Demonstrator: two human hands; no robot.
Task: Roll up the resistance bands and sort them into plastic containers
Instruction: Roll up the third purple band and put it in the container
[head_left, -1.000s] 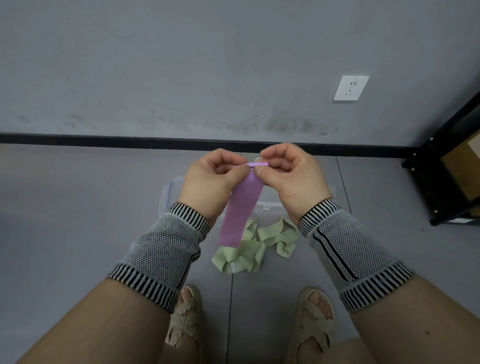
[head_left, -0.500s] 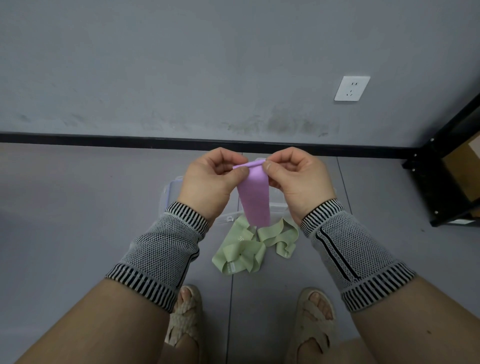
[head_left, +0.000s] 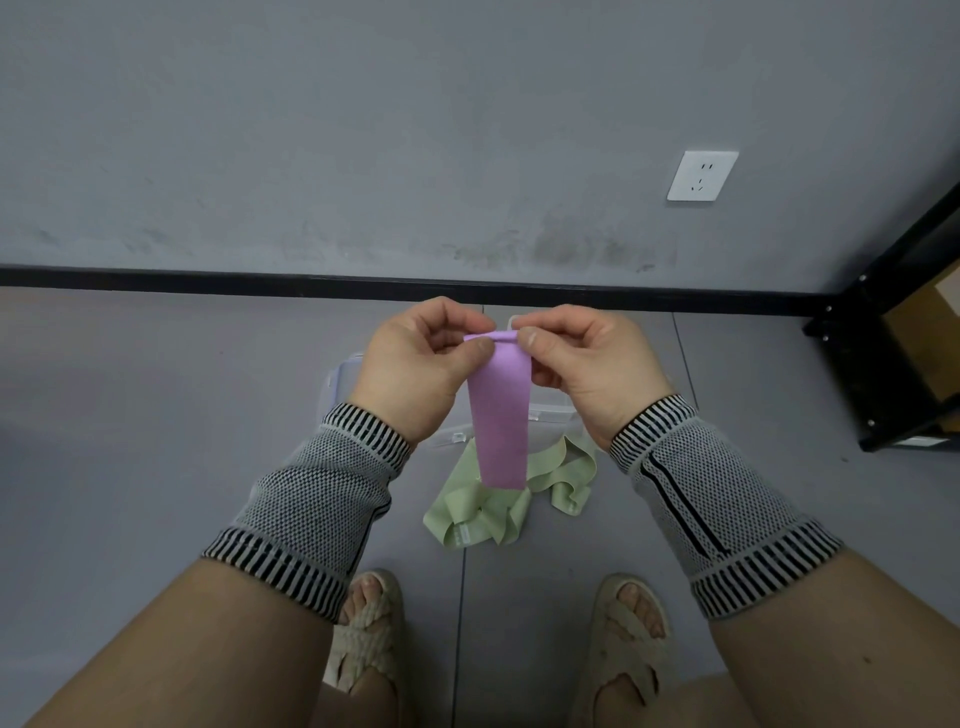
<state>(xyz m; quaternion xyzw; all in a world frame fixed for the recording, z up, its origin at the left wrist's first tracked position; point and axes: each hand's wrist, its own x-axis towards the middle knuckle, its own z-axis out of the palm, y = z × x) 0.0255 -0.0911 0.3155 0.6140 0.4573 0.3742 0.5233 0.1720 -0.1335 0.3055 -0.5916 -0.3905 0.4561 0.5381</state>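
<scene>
A grey wall (head_left: 363, 130) fills the upper part of the view, edged at the bottom by a black baseboard (head_left: 208, 278), and a white wall socket (head_left: 702, 175) is set into it at the right. Below it a grey tiled floor (head_left: 130, 415) is spread out. At the right edge a black metal shelf frame (head_left: 883, 332) is seen, with a brown cardboard box (head_left: 930, 343) kept inside it.

Two bare forearms are extended from the lower corners, each wrapped in a grey knitted wrist sleeve with black-and-white striped cuffs: the left sleeve (head_left: 317, 499) and the right sleeve (head_left: 711, 499). Beige woven sandals (head_left: 623, 654) are worn on the feet at the bottom.

A clear plastic container (head_left: 550, 413) is set on the floor, largely hidden behind the hands. Just in front of it, a pale green resistance band (head_left: 483, 514) is left crumpled on the floor.

A purple resistance band (head_left: 501, 415) is held in the air above the container and the green band. Its top edge is pinched by the left hand (head_left: 415, 369) between thumb and curled fingers, and the same edge is pinched by the right hand (head_left: 592, 364); a small fold is formed there, and the rest is left hanging straight down.
</scene>
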